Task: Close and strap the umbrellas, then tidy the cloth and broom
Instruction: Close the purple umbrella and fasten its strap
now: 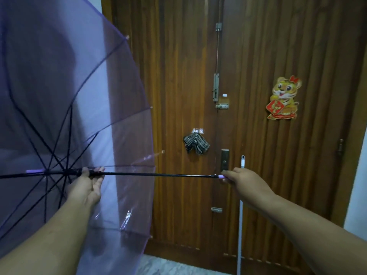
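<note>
A see-through purple umbrella [59,96] is open and lies sideways, its canopy filling the left of the view. Its black shaft [155,175] runs level to the right. My left hand [87,185] grips the shaft at the runner, just where the ribs meet. My right hand [244,180] grips the lilac handle end of the shaft. A striped grey cloth [195,144] hangs from a hook on the door. A white broom handle [240,215] leans upright against the door, partly behind my right forearm.
A wooden double door [278,175] with bolts and a dark lock plate [225,160] stands straight ahead. A tiger sticker [284,98] is on its right leaf. Pale walls flank the door, and marble floor [168,267] shows at the bottom.
</note>
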